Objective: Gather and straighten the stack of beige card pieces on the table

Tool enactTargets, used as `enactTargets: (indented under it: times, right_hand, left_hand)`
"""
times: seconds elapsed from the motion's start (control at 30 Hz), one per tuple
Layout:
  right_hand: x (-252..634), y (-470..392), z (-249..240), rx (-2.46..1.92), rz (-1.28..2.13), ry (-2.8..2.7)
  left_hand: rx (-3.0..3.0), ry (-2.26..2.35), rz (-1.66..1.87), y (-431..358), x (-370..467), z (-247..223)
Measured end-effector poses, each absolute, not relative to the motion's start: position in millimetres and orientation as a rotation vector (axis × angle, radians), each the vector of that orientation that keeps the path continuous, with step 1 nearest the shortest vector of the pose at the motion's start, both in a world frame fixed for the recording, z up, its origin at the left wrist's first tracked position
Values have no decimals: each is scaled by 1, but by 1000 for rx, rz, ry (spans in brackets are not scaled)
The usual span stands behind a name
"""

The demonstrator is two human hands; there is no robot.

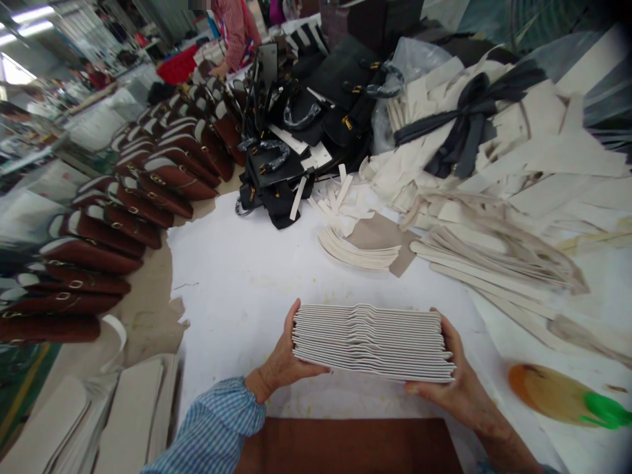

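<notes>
Between my two hands I hold a thick stack of cream-coloured cut panels [370, 339], edges toward me, with a small bump in the middle of each layer. My left hand [289, 352] grips the stack's left end, thumb along the lower edge. At the right end my right hand [451, 372] is closed round it in the same way. Below the stack, at the table's near edge, lies a flat brown panel [350, 444]. Beyond it a fanned pile of curved cream strips [358, 253] rests on a grey-brown sheet [380, 234].
Brown bags [93, 250] stand in rows along the left. Black bags [306, 118] are heaped at the back. Cream scraps [494, 158] pile up on the right, near a bottle of amber liquid [548, 392]. More panels [131, 408] lie lower left. Another person [237, 33] works behind.
</notes>
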State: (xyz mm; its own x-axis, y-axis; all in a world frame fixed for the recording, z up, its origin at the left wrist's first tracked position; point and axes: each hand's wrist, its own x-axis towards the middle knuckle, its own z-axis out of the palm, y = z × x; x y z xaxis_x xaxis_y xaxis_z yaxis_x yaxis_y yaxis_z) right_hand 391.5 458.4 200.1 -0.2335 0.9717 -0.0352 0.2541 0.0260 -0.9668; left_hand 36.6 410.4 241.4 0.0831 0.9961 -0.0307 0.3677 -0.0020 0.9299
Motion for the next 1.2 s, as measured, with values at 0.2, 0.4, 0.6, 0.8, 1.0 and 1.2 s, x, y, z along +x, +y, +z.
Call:
enactTargets:
  times: [0.2, 0.4, 0.6, 0.8, 1.0, 1.2]
  right_hand:
    - [393, 459, 196, -1308, 1256, -1552]
    - [393, 446, 196, -1300, 1203, -1575]
    - [399, 435, 196, -1236, 1200, -1692]
    - [401, 442, 193, -1219, 1151, -1755]
    - [395, 447, 209, -1150, 1073, -1795]
    - [393, 437, 214, -1061, 931, -1834]
  left_hand:
    - [1451, 1438, 955, 413, 34, 234]
    - [1471, 1465, 972, 412, 29, 230]
    - [1485, 1498, 941, 408, 24, 224]
    - [1507, 1548, 956, 411, 23, 220]
    - [1565, 1580, 1032, 415, 24, 221]
    - [1657, 1607, 1061, 405, 19, 216]
